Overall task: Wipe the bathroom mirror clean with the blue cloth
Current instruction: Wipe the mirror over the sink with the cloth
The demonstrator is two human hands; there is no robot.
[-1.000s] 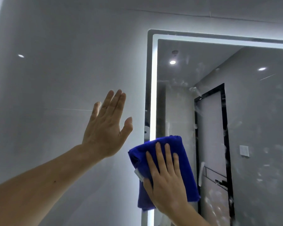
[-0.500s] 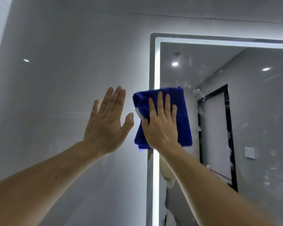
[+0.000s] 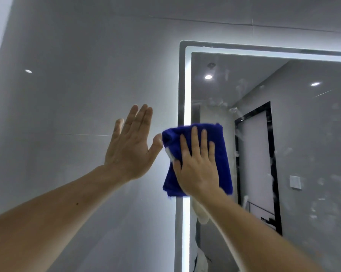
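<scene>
A right hand (image 3: 198,165) presses a folded blue cloth (image 3: 220,154) flat against the mirror (image 3: 303,134), over its lit left edge, fingers spread across the fabric. The left hand (image 3: 129,146) rests open on the grey wall (image 3: 67,85) just beside, fingers straight and close together. Smears cloud the glass to the right.
</scene>
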